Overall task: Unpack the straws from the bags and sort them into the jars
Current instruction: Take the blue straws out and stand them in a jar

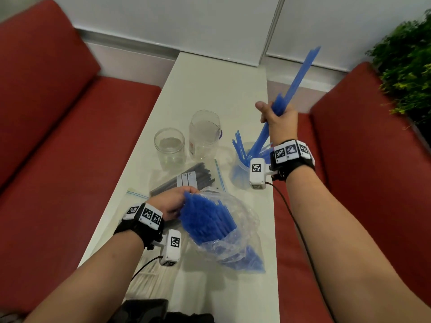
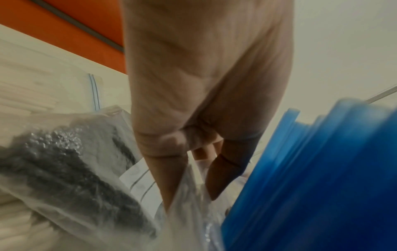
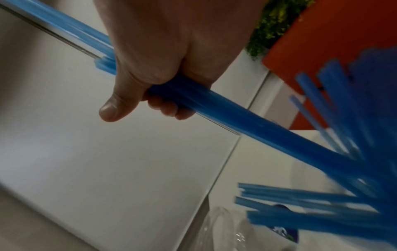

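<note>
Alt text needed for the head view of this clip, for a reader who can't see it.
The right hand grips a bundle of blue straws above a jar already holding some, while the left hand holds open a plastic bag of blue straws on a white table. Two empty jars stand nearby.

Right hand [image 1: 278, 117] raised, fingers curled; left hand [image 1: 172, 202] low, apparently pinching

Our wrist rigs, both arms bare.
We wear black wrist straps [image 1: 137, 229] with white tag-printed blocks [image 1: 291, 151], white camera modules [image 1: 257, 173], thin black cables [image 1: 289, 206].
</note>
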`<action>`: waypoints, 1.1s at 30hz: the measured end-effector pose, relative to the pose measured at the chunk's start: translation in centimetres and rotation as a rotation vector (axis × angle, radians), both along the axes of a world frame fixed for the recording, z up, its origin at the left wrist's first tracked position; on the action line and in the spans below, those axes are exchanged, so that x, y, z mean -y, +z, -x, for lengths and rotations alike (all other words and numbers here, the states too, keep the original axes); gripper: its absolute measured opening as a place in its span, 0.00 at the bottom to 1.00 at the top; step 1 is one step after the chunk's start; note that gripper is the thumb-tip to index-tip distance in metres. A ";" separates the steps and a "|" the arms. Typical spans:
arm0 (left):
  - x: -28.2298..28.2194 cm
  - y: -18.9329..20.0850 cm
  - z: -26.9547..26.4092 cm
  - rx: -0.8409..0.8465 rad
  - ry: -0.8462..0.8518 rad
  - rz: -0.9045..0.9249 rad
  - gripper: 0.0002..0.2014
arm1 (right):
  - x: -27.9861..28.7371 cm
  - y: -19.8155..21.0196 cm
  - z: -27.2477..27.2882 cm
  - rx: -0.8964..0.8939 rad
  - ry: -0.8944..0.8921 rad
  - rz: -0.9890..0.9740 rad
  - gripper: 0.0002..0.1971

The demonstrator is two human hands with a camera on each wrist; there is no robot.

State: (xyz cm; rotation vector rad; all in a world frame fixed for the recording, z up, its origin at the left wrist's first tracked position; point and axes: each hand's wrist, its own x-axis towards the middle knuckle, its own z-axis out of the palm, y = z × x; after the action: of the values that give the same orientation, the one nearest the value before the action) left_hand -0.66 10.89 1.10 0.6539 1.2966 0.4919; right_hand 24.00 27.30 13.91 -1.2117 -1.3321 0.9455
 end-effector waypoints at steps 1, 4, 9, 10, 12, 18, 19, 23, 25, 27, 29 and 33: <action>0.0 -0.1 0.0 -0.007 -0.007 0.002 0.04 | -0.3 -1.2 -0.2 -0.005 -0.011 0.027 0.20; 0.0 -0.2 0.1 -0.015 0.001 0.016 0.05 | -0.4 -4.0 -0.8 0.010 0.014 0.105 0.17; -0.5 -0.6 0.2 -0.002 0.036 0.036 0.06 | -0.4 -4.9 -1.9 0.052 -0.002 0.099 0.13; -0.6 -0.8 0.2 -0.007 0.031 0.037 0.06 | -0.6 -4.4 -2.0 0.059 -0.013 0.063 0.13; -0.7 -0.9 0.1 -0.007 0.024 0.040 0.06 | -0.9 -3.1 -2.4 0.064 -0.031 -0.010 0.15; -0.8 -1.2 -0.1 0.030 0.042 0.050 0.07 | -1.3 -1.6 -2.3 0.540 -0.046 -0.224 0.19; -0.8 -1.2 -0.1 0.033 0.047 0.051 0.07 | -1.1 -2.2 -1.8 0.734 0.015 -0.197 0.25; -0.8 -0.9 -0.2 0.028 0.040 0.047 0.05 | 0.9 -6.0 -0.1 1.119 0.248 0.124 0.35; -0.7 -0.8 -0.2 0.030 0.033 0.044 0.05 | 1.4 -6.7 -0.1 1.105 0.292 0.183 0.33; -0.7 -0.8 0.0 0.035 0.028 0.040 0.05 | 1.2 -5.8 -0.2 1.140 0.281 0.127 0.29; -0.6 -1.0 0.1 0.031 0.022 0.035 0.05 | 0.8 -4.3 -0.6 1.072 0.155 -0.058 0.22; -0.6 -1.2 0.2 0.029 0.017 0.020 0.05 | 0.4 -2.4 -2.2 0.877 -0.343 -0.256 0.18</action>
State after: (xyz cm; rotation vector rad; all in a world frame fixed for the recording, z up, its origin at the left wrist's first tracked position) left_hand -0.85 11.45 -0.11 0.6170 1.2793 0.5001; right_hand 26.19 26.90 11.52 -1.6548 -1.7516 -0.0507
